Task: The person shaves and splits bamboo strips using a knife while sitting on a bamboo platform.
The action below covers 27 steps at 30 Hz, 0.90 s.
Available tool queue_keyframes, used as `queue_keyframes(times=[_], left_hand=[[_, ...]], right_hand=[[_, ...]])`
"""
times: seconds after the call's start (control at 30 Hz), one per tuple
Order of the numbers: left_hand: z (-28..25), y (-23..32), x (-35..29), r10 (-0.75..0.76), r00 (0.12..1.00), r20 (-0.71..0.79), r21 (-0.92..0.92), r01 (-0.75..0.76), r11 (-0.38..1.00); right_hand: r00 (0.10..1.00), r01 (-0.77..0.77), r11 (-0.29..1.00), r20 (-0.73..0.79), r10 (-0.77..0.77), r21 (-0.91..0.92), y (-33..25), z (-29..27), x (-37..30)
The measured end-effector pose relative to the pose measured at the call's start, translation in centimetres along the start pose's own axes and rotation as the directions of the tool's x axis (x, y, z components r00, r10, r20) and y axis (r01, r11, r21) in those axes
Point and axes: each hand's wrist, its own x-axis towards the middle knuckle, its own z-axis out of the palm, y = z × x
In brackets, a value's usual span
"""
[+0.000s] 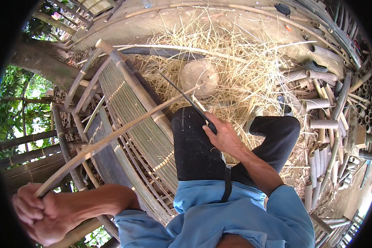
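My left hand (41,215), at the lower left, is closed round the near end of a long bamboo strip (120,129). The strip slants up to the right, its far tip over a round wooden block (194,74). Above my dark-trousered thigh, my right hand (223,134) grips the dark handle of a long-bladed knife (177,90). Its blade points up and to the left and crosses the strip close to the far tip. I cannot tell whether blade and strip touch.
Pale shavings (244,70) lie heaped around the block. Beside my left leg stands a slatted bamboo bench (130,91). Cut bamboo tubes (324,124) are piled on the right. A tree trunk (45,62) and a bamboo railing (37,136) stand at the left.
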Motion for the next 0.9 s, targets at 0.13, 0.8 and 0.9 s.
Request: queue_keyframes(times=[0.13,0.8,0.9], left_hand=[[0.6,-3.3,-4.3,-0.011,0.997,-0.077,0.106,0.019,0.994],[6.7,-6.6,-15.8,0.127,0.923,-0.363,0.484,0.07,0.872],[7.0,-6.6,-15.4,0.138,0.913,-0.383,0.508,0.083,0.858]], right_hand=[[1.0,-0.015,0.995,-0.008,0.014,-0.103,3.4,0.5,-0.5],[0.942,0.314,0.949,-0.124,-0.313,-0.011,-10.8,-1.0,-1.2],[0.928,0.344,0.939,-0.145,-0.342,-0.013,-10.6,-0.5,-1.0]])
